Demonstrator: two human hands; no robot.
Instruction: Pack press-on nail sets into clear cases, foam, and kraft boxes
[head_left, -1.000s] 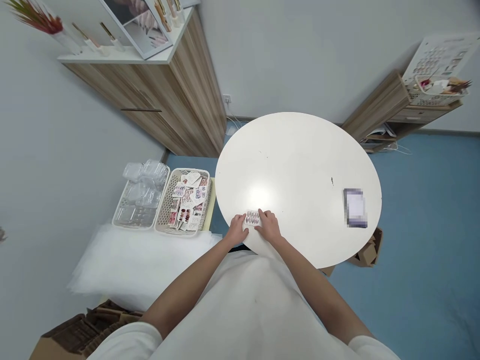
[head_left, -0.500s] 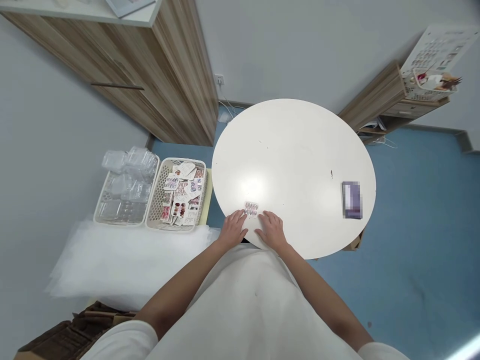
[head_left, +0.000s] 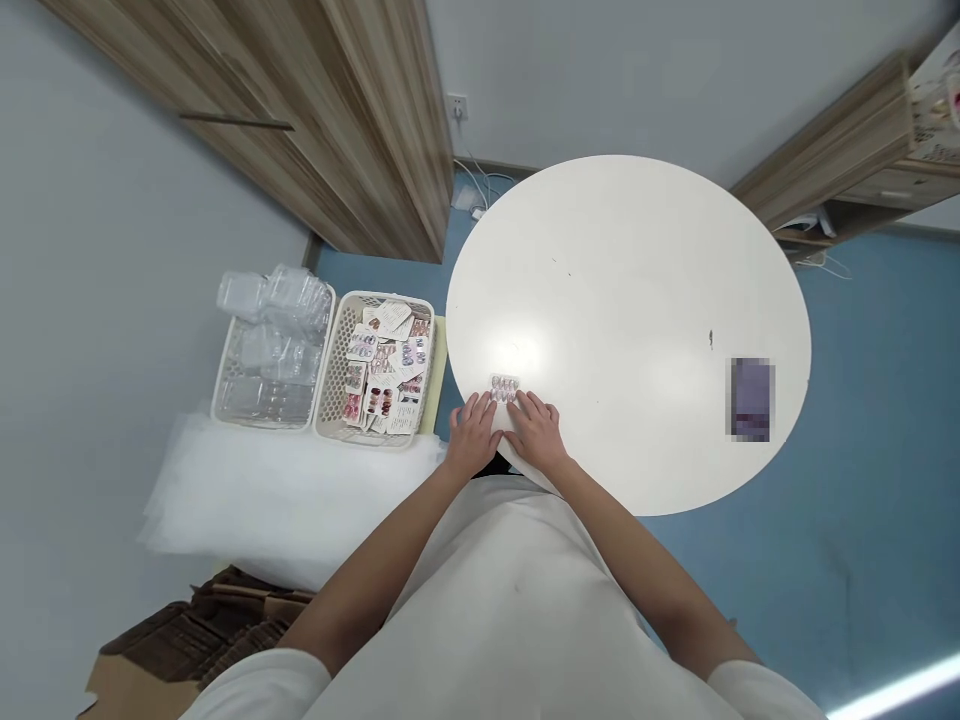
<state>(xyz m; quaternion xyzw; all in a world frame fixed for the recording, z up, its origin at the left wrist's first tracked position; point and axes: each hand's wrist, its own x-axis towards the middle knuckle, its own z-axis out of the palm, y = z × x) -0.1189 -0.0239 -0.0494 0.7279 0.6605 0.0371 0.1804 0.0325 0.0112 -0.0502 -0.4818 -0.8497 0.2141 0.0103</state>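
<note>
A small card of press-on nails (head_left: 505,388), with rows of pinkish, shiny nails, lies flat on the white oval table (head_left: 637,250) close to its near edge. My left hand (head_left: 472,437) rests on the tabletop with fingers stretched out, its fingertips at the card's lower left corner. At the lower right corner are the fingertips of my right hand (head_left: 537,432), also laid out flat with the thumb apart. Both thumbs point inward, close to each other below the card. Neither hand is closed around anything.
Left of the table, a white basket (head_left: 325,400) holds many nail cards. Beside it another basket (head_left: 217,405) is heaped with clear plastic boxes (head_left: 281,355). White translucent sheets (head_left: 285,490) lie in front, cardboard (head_left: 142,690) below. A pixelated purple object (head_left: 752,400) lies on the table's right.
My head view has shifted, so the table sits further right and higher. My hands have drawn slightly closer together, their fingertips now nearer the card's lower edge.
</note>
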